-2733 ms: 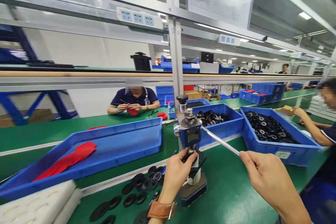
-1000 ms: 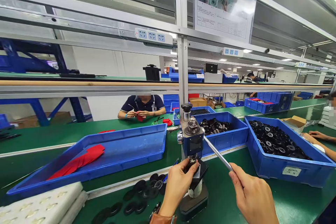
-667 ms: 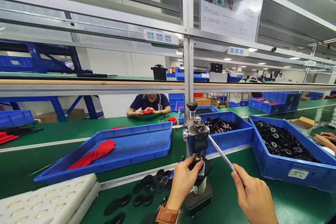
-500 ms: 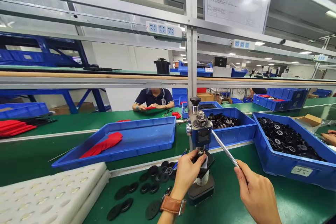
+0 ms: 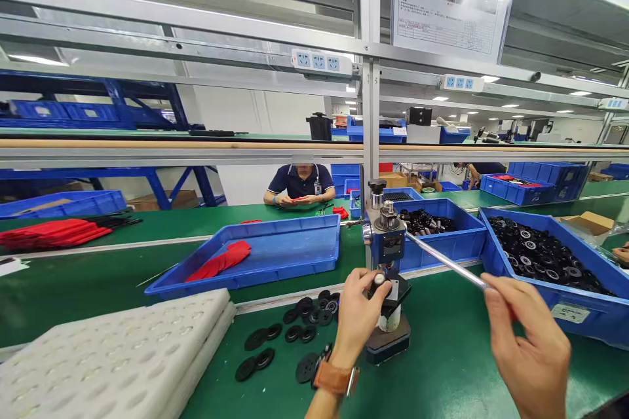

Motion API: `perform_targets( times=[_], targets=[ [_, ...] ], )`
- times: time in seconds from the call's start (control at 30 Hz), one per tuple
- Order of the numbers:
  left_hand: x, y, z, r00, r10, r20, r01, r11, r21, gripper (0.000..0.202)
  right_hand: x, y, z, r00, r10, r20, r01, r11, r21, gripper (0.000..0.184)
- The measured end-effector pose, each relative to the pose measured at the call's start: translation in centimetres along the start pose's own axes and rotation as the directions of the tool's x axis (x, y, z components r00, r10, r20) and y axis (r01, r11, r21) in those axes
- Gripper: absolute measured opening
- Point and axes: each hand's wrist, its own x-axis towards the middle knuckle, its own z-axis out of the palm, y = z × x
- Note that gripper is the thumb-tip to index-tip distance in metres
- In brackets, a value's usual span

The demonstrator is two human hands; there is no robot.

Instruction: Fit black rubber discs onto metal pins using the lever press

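A small blue hand press (image 5: pixel 388 245) stands on a dark base (image 5: pixel 388 344) on the green bench. My left hand (image 5: pixel 361 314), a brown watch strap on its wrist, pinches a small black part with a pale round tip at the press's seat, under the ram. My right hand (image 5: pixel 528 344) is closed round the end of the press's long metal lever (image 5: pixel 445 260), which slopes down to the right. Loose black discs (image 5: pixel 304 330) lie on the mat left of the press.
A white foam tray (image 5: pixel 113 357) with round pockets sits front left. Behind stand a shallow blue tray (image 5: pixel 275 252) with red pieces and two blue bins (image 5: pixel 550 262) of black parts. A person in dark blue sits across the line; another person's hand shows at far right.
The view has swung left, and the press now sits further right. My right hand has moved out and up with the lever. My left hand stays at the press seat.
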Motion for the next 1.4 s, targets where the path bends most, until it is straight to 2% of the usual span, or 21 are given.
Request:
perform_targets(
  times=[0.03,0.07,0.1,0.13,0.2,0.23,0.3,0.4,0.47,0.5,0.53,0.63,0.7,0.83,0.93,1.1,1.17,1.27,1.4],
  targets=[
    [-1.1,0.0,-0.4,0.997,-0.074,-0.026,0.070,0.989,-0.131,0.026,0.3,-0.3,-0.3,0.997,-0.042,-0.058,0.042,0.999,0.006,0.024],
    [-2.4,-0.1,-0.8,0.983,-0.184,-0.011,0.173,0.939,-0.297,0.031,0.4,-0.6,-0.5,0.993,-0.080,-0.092,0.080,0.997,0.004,0.030],
    [-3.8,-0.3,-1.2,0.955,-0.292,0.051,0.281,0.839,-0.466,0.035,0.2,-0.7,-0.5,0.989,-0.107,-0.103,0.108,0.994,0.003,0.039],
    [-5.2,-0.5,-1.6,0.917,-0.376,0.133,0.376,0.703,-0.604,0.036,-0.3,-0.8,-0.3,0.988,-0.119,-0.100,0.120,0.993,0.007,0.049],
    [-7.8,-1.0,-2.2,0.838,-0.459,0.295,0.498,0.422,-0.758,0.032,-2.3,-0.9,0.6,0.991,-0.118,-0.065,0.121,0.992,0.038,0.064],
    [-8.9,-1.3,-2.3,0.807,-0.475,0.352,0.529,0.313,-0.789,0.029,-3.6,-1.0,1.3,0.993,-0.118,-0.019,0.119,0.990,0.071,0.066],
    [-10.6,-1.7,-2.2,0.758,-0.493,0.427,0.566,0.171,-0.807,0.025,-6.6,-1.4,2.6,0.978,-0.157,0.135,0.134,0.977,0.167,0.063],
    [-12.2,-2.5,-1.6,0.679,-0.571,0.462,0.599,0.067,-0.798,0.018,-10.6,-2.1,4.1,0.874,-0.273,0.401,0.134,0.930,0.343,0.056],
    [-12.9,-3.0,-1.2,0.620,-0.644,0.448,0.607,0.031,-0.794,0.015,-12.5,-2.4,4.6,0.815,-0.303,0.494,0.094,0.910,0.404,0.056],
    [-13.2,-3.3,-1.0,0.605,-0.663,0.440,0.603,0.022,-0.798,0.015,-13.2,-2.5,4.7,0.809,-0.285,0.514,0.056,0.908,0.416,0.055],
    [-13.4,-3.5,-1.0,0.607,-0.664,0.437,0.597,0.018,-0.802,0.015,-13.8,-2.4,4.7,0.817,-0.249,0.519,0.011,0.908,0.418,0.053],
    [-14.1,-4.2,-0.9,0.645,-0.618,0.449,0.582,0.017,-0.813,0.022,-14.8,-2.1,4.4,0.862,-0.141,0.487,-0.080,0.911,0.406,0.047],
    [-14.4,-4.6,-0.9,0.639,-0.631,0.439,0.572,0.008,-0.820,0.021,-15.3,-1.8,4.3,0.858,-0.167,0.485,-0.039,0.921,0.387,0.043],
    [-15.1,-5.2,-0.5,0.592,-0.710,0.382,0.539,-0.005,-0.843,0.015,-16.3,-1.9,4.7,0.832,-0.245,0.498,0.079,0.940,0.332,0.037],
    [-15.6,-5.4,-0.2,0.595,-0.719,0.359,0.523,0.007,-0.853,0.024,-16.9,-2.2,4.9,0.833,-0.251,0.493,0.097,0.943,0.318,0.038],
    [-16.1,-5.6,0.0,0.609,-0.709,0.357,0.531,0.030,-0.847,0.038,-17.3,-2.1,4.6,0.863,-0.096,0.495,-0.084,0.941,0.329,0.015],
    [-16.2,-5.6,0.1,0.606,-0.715,0.348,0.535,0.042,-0.844,0.040,-17.4,-2.0,4.5,0.855,-0.087,0.512,-0.102,0.939,0.329,0.020],
    [-16.3,-5.7,0.2,0.601,-0.725,0.337,0.538,0.055,-0.841,0.040,-17.7,-1.9,4.2,0.827,-0.140,0.545,-0.068,0.936,0.344,0.030],
    [-16.4,-5.8,0.2,0.584,-0.725,0.366,0.550,0.022,-0.835,0.036,-17.9,-2.0,3.8,0.830,-0.066,0.555,-0.171,0.915,0.365,0.018]
  ],
)
